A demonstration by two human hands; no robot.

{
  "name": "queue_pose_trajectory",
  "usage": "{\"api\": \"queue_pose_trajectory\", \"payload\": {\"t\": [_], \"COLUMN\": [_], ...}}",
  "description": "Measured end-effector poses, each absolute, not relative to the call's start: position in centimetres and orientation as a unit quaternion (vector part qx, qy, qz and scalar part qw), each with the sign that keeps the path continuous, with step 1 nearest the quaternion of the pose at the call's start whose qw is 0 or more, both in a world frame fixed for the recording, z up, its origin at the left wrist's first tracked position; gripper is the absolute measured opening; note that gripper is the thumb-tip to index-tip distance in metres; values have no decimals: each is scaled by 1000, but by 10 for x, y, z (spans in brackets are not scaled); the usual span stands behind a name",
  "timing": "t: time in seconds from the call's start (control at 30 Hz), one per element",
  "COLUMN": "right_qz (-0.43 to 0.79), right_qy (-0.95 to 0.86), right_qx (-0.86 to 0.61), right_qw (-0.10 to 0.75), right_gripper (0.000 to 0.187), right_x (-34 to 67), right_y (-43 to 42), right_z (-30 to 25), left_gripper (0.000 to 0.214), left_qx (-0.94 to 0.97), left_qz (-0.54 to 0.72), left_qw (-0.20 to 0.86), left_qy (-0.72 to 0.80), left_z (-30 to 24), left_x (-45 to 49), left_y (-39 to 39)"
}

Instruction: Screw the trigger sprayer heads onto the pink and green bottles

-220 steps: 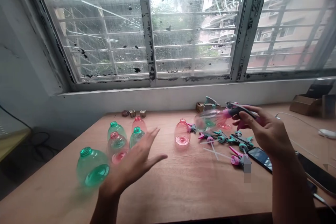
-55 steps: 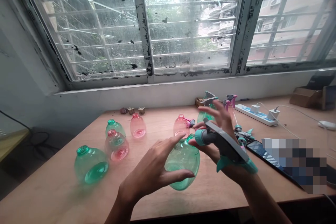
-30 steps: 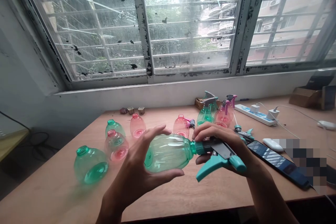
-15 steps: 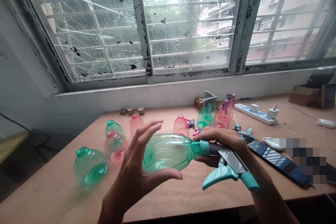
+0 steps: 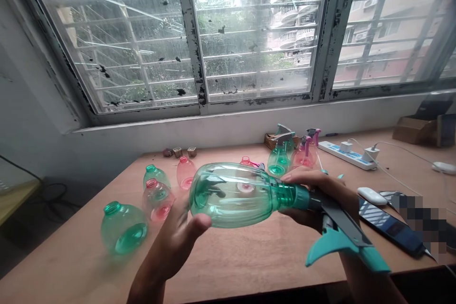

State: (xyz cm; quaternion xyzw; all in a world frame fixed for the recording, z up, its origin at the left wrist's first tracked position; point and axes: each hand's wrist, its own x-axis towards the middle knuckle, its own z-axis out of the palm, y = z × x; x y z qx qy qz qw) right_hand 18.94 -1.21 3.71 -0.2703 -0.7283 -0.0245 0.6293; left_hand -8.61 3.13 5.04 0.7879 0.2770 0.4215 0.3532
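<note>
A clear green spray bottle (image 5: 231, 199) lies sideways in the air above the table, its base to the left. My right hand (image 5: 320, 190) is closed round its neck and teal collar. The grey and teal trigger head (image 5: 345, 228) sits on the neck and hangs toward the lower right. At the base is my left hand (image 5: 178, 232), its thumb along the near lower edge and its fingers largely hidden behind the bottle. Left of that hand stand an open green bottle (image 5: 124, 230) and an open pink bottle (image 5: 156, 202).
Another green bottle (image 5: 155, 175) and pink bottle (image 5: 185, 171) stand farther back. Complete green (image 5: 279, 159) and pink sprayers (image 5: 302, 154) stand by the wall. To the right are a power strip (image 5: 347, 154), a phone (image 5: 392, 228) and a white mouse (image 5: 372, 196). Small boxes (image 5: 178, 152) line the back.
The spray bottle has come closer and shifted right, with its trigger head moving lower right. My left hand, spread apart before, has moved down and in against the base.
</note>
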Motion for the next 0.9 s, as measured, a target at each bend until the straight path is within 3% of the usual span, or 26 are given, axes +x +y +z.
{"api": "queue_pose_trajectory", "payload": {"t": [0.13, 0.3, 0.4, 0.5, 0.63, 0.7, 0.9], "right_qz": [34, 22, 33, 37, 15, -3, 23], "right_qy": [-719, -717, -709, -714, -731, -741, -713], "right_qx": [-250, -274, -281, -289, -297, -291, -316], "right_qw": [648, 640, 646, 637, 614, 605, 625], "right_gripper": [33, 31, 29, 29, 30, 31, 28], "right_x": [192, 193, 191, 189, 189, 190, 192], "right_y": [-13, -13, -13, -14, -16, -15, -18], "right_z": [35, 32, 32, 33, 34, 34, 33], "left_gripper": [86, 110, 104, 95, 110, 106, 107], "left_qx": [806, 825, 833, 825, 813, 798, 825], "left_qz": [431, 463, 452, 447, 447, 461, 457], "left_qw": [293, 172, 122, 130, 179, 202, 171], "left_qy": [281, 275, 296, 322, 327, 332, 286], "left_z": [50, 47, 45, 44, 47, 50, 49], "left_x": [-97, -109, -113, -112, -106, -101, -93], "left_y": [31, 23, 16, 13, 15, 16, 12]}}
